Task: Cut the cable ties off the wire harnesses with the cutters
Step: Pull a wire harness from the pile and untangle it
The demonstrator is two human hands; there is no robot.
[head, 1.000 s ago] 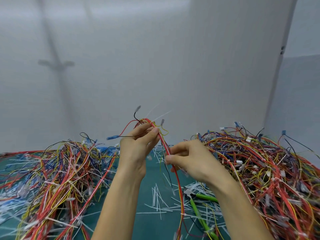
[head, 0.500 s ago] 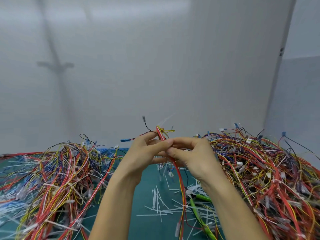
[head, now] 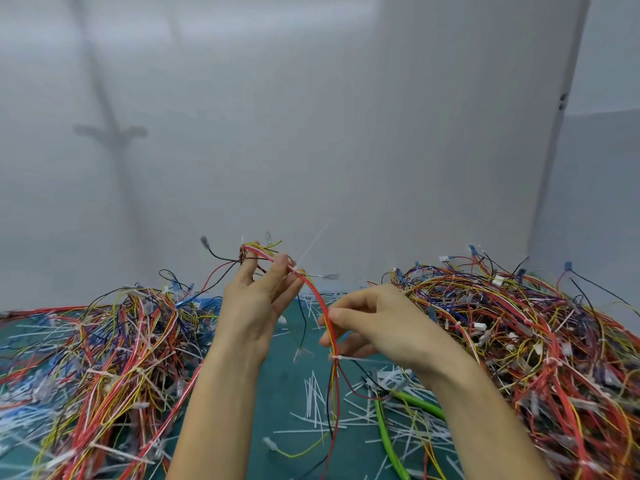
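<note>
Your red-and-yellow harness [head: 320, 303], banded by white ties [head: 336, 357], arcs upward; left hand [head: 256, 306] pinches its top, right hand [head: 384, 327] pinches its middle.

Just your one head cam
It looks forward and a bit down, close over the table [head: 282, 393] at 6 o'clock, wall [head: 311, 133] at 12.

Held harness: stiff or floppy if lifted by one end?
Probably floppy: the harness bows between the left hand and right hand, then droops. Likely light: a loose pinch carries it. The tie should keep its wires moving together.
</note>
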